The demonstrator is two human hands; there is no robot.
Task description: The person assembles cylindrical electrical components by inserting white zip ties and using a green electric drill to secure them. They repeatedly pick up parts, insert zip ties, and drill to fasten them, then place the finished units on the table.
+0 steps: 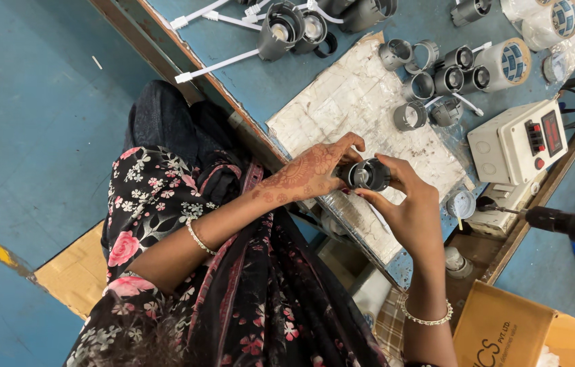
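Both hands, the left hand (311, 170) and the right hand (413, 207), close their fingers around a small dark round housing (365, 175) held between them, above a worn taped board (362, 102), with loose grey housings (430, 85) and a white control box (518, 141) beyond the right hand.

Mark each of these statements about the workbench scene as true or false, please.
1. Both hands hold one small dark cylindrical part. True.
2. The left hand rests flat on the white control box. False: it grips the part, away from the box.
3. Several grey cylindrical housings lie on the blue bench. True.
4. The right hand holds the green-handled tool. False: the tool lies apart from it, to the side.
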